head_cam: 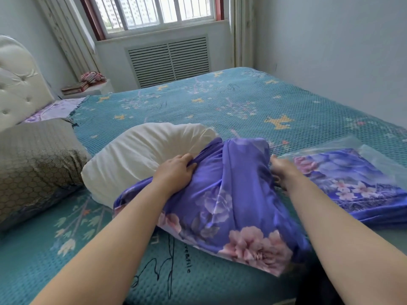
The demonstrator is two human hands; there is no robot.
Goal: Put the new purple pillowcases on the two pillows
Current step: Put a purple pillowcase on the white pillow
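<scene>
A white pillow lies across the teal bed, its near end inside a purple floral pillowcase. My left hand grips the pillowcase's open edge on the left side, fingers curled over the fabric. My right hand holds the edge on the right side, its fingers partly hidden behind the cloth. A second pillow in a grey-brown honeycomb cover lies at the left. A second purple floral pillowcase sits folded in a clear plastic bag at the right.
The teal patterned bedspread covers the bed. A white tufted headboard stands at the left, with a bedside table holding books beyond it. A window and radiator grille are at the back, and a wall runs along the right.
</scene>
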